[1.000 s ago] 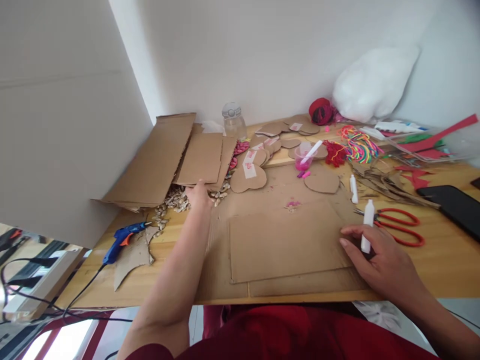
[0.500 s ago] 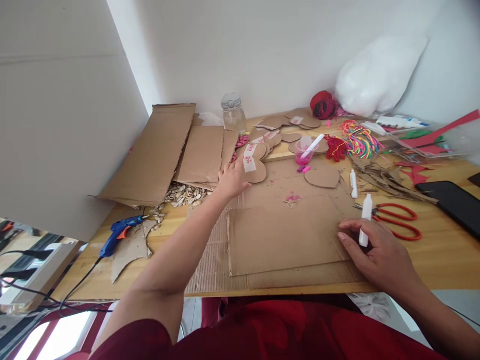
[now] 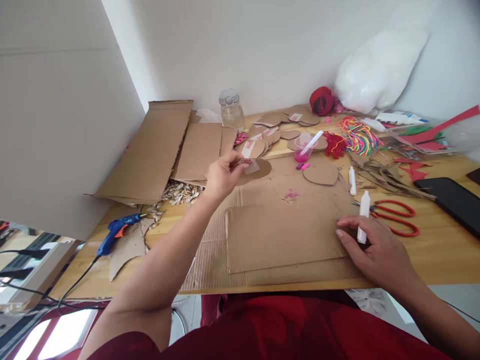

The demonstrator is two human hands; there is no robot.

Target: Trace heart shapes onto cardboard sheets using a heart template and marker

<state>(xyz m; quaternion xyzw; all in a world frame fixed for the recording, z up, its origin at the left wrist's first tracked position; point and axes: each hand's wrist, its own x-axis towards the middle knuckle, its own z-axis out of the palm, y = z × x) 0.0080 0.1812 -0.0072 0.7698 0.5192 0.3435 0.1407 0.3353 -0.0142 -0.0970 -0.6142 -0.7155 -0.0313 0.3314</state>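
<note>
My left hand point(image 3: 224, 176) pinches the left edge of a cardboard heart point(image 3: 264, 170) between thumb and fingers. A clear strip of tape with red print is stuck on that heart, which is tilted up off the pile. Resting at the right edge of a rectangular cardboard sheet point(image 3: 281, 237), my right hand point(image 3: 380, 250) holds a slim white tube point(image 3: 363, 210) upright between its fingers. Scissors with orange handles point(image 3: 395, 210) lie just beyond that hand. Another cardboard heart point(image 3: 321, 175) lies flat behind the sheet.
A blue glue gun point(image 3: 117, 232) lies at the left beside shells point(image 3: 182, 192) and cardboard panels point(image 3: 146, 145). Behind are more hearts point(image 3: 251, 148), a jar point(image 3: 231, 112) and a pink cup point(image 3: 303, 150). Coloured cords point(image 3: 360, 136) and a black phone point(image 3: 452, 202) are at the right.
My left hand has gone from reaching over the hearts to pinching the taped one, which is now lifted and shifted slightly right. My right hand keeps its hold on the tube.
</note>
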